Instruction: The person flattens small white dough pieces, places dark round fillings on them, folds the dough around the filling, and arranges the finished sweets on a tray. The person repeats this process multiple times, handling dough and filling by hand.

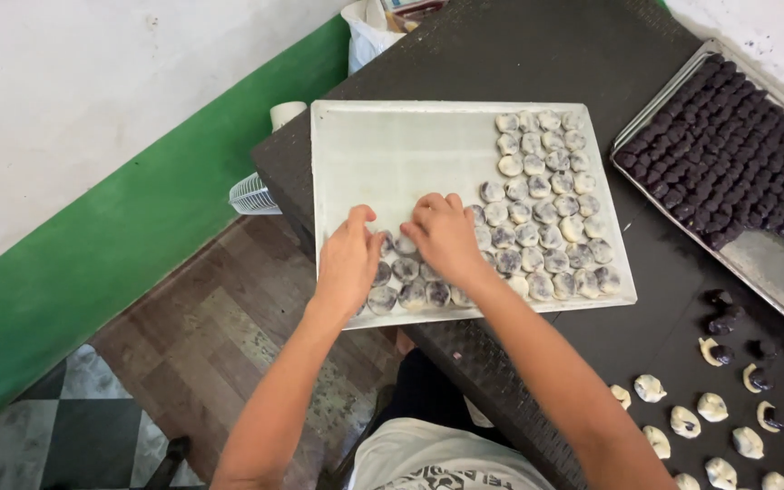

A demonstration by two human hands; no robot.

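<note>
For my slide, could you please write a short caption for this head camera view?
Both hands, left hand and right hand, rest on dough balls arranged on a white tray.

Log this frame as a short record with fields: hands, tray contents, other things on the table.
left hand: on dough balls at the near left of the white tray
right hand: beside it, fingers on the same rows
white tray: right and near parts filled, far left bare
metal tray: right, holds dark balls
table: dark; loose wrapped and half-wrapped pieces at near right
</note>
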